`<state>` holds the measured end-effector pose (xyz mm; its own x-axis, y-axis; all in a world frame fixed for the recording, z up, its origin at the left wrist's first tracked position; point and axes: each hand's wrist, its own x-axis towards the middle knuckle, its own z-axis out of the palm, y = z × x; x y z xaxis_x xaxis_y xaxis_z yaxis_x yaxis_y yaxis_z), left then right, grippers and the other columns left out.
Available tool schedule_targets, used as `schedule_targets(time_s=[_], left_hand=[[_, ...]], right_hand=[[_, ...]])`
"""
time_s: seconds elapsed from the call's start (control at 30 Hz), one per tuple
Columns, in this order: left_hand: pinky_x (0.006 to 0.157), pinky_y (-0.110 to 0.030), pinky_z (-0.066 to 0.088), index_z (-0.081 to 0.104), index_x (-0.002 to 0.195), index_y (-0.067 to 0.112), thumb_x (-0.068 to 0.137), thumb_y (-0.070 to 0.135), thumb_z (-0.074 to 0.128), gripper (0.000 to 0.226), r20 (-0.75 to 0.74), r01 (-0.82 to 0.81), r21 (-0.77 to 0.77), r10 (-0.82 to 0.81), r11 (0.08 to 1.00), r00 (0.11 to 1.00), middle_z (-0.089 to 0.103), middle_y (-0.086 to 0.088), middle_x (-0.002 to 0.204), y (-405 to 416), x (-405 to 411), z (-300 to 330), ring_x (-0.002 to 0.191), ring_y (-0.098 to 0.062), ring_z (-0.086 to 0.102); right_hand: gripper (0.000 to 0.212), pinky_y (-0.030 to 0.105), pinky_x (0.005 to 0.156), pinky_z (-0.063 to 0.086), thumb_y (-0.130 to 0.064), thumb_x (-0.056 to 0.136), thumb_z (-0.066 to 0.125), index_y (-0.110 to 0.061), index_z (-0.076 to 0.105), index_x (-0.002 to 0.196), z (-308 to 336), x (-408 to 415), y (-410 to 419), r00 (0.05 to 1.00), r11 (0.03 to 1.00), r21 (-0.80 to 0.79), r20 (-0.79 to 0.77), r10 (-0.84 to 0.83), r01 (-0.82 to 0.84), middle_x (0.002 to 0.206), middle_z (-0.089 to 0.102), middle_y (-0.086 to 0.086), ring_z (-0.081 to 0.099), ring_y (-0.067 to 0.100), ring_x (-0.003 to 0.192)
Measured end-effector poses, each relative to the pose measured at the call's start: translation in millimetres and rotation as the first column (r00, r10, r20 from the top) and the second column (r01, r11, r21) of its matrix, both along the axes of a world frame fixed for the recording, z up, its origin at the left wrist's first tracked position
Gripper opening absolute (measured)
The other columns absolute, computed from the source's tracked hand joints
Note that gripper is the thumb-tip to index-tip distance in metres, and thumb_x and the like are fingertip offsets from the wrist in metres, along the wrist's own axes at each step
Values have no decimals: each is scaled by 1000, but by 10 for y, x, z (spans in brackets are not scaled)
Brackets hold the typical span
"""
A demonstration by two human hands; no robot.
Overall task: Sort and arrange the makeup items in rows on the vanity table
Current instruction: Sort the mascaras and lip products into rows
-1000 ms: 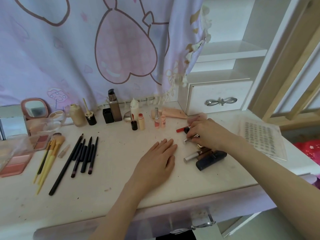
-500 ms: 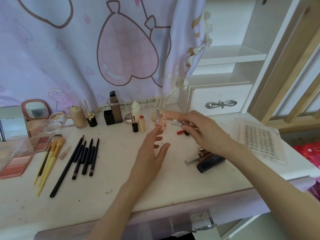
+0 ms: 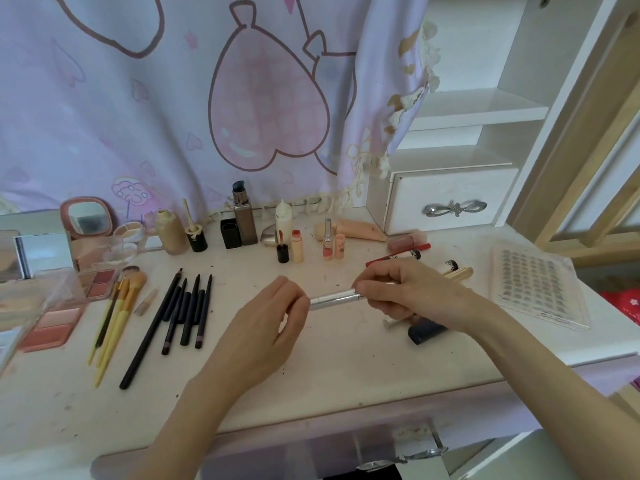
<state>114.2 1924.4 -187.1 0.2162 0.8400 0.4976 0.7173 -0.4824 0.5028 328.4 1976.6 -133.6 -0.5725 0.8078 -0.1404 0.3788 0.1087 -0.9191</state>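
Both hands (image 3: 332, 303) newly on silver tube (image 3: 335, 299), ends hidden.

Both ends of the silver tube (image 3: 336, 299) vanish inside the hands, so its cap and tip cannot be told. The right hand (image 3: 405, 292) covers part of the dark tube (image 3: 427, 332) and the gold-capped sticks (image 3: 460, 273). The blush palette (image 3: 48, 327) at the desk's left edge is cut off, and the labels on the small bottles (image 3: 328, 249) are too small to read.

Soft, even daylight, faint shadows, wide-angle bending at the edges, slight blur at far left.
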Motion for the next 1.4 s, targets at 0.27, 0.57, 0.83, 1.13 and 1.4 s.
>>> schedule_targets(time_s=[0.27, 0.57, 0.83, 1.13, 1.4], left_hand=[[40, -6, 9, 55, 64, 10, 88, 13, 49, 26, -112, -264, 171, 285, 949, 952, 24, 16, 46, -96, 93, 116, 36, -1, 18], [50, -9, 37, 47, 94, 43, 74, 61, 41, 28, 29, -101, -304, 116, 947, 993, 51, 11, 63, -65, -194, 102, 54, 7, 48], [51, -15, 34, 54, 85, 36, 80, 60, 17, 45, -121, -97, -135, 81, 986, 989, 45, 10, 62, -85, -299, 129, 54, -6, 45], [46, -15, 31, 27, 92, 39, 87, 50, 45, 22, -264, -159, -179, 108, 971, 958, 46, 10, 60, -97, -286, 98, 50, -3, 44], [47, -15, 29, 32, 94, 38, 78, 65, 40, 32, -294, -151, -265, 69, 952, 953, 47, 9, 62, -108, -293, 85, 51, -3, 43]], right_hand=[[45, 18, 41, 23, -34, 97, 43, -14, 60, 60, -143, -403, -205, 981, 980, 77, -85, -175, 181, 41, 30, -11, 25, 6, 38], [28, 12, 47, 34, -26, 94, 50, -23, 51, 66, -211, -503, -184, 972, 859, 464, -16, -236, 217, 46, 46, -10, 44, 1, 45], [13, 16, 53, 42, -22, 91, 56, -22, 68, 92, -239, -398, -147, 987, 990, 99, -135, -91, 105, 54, 57, -6, 48, 6, 52], [19, 5, 59, 40, -19, 89, 61, -35, 65, 97, -259, -436, -164, 1000, 973, 231, 15, -19, 15, 67, 63, -20, 53, -8, 62], [15, 10, 59, 39, -15, 92, 55, -28, 62, 94, -239, -407, -161, 997, 960, 277, 69, 20, -38, 68, 56, -15, 48, -4, 60]])
